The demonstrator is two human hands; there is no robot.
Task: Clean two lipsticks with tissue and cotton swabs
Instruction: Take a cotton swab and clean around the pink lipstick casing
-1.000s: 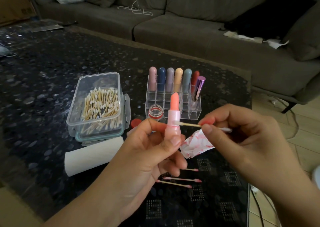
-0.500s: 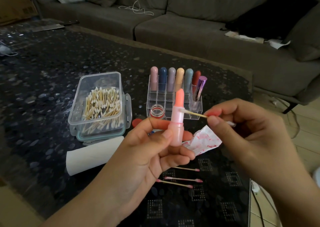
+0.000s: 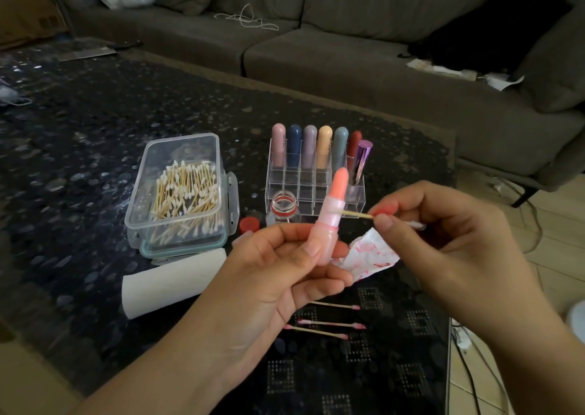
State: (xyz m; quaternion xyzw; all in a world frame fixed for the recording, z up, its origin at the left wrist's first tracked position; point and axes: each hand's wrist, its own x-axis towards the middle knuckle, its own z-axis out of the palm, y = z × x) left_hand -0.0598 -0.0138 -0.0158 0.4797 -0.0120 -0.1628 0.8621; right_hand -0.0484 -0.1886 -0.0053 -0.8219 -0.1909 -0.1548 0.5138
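Dark speckled table (image 3: 79, 148) before a grey sofa (image 3: 348, 66); left hand (image 3: 272, 275), palm up, grips the uncapped pink lipstick (image 3: 330, 221) tilted between thumb and fingers; right hand (image 3: 443, 234) pinches a cotton swab (image 3: 357, 214), tip touching the tube's collar; stained tissue (image 3: 373, 256) just below the fingertips.

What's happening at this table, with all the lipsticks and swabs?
A person is cleaning a lipstick. The left hand holds an open pink lipstick upright, while the right hand pinches a cotton swab with its tip against the tube's collar. A stained tissue and three used swabs lie on the table below.
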